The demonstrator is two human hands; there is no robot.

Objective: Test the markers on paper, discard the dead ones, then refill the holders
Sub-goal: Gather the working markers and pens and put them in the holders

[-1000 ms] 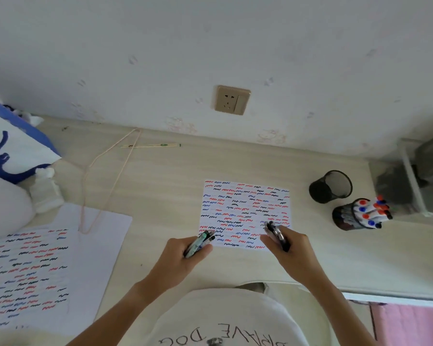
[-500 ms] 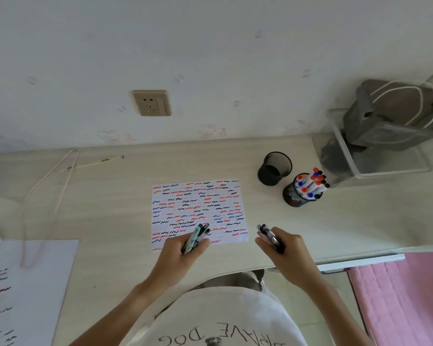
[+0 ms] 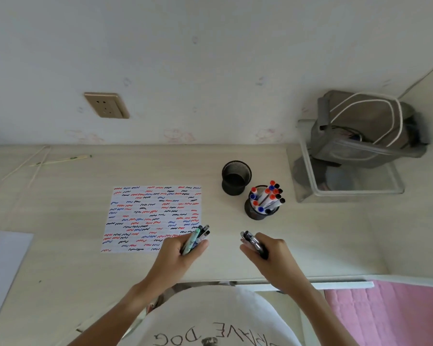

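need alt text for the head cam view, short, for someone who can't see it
Seen from above, a person's left hand and right hand each grip a bundle of pens over a pale desk. Ahead lie a paper covered in red, blue and black squiggles, an empty mesh holder and a marker-filled holder.

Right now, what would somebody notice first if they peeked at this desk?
Probably the paper in the middle, covered in red, blue and black squiggles. Then the two hands at the near edge, left hand and right hand, each gripping a bunch of pens, and the holder stuffed with markers behind them.
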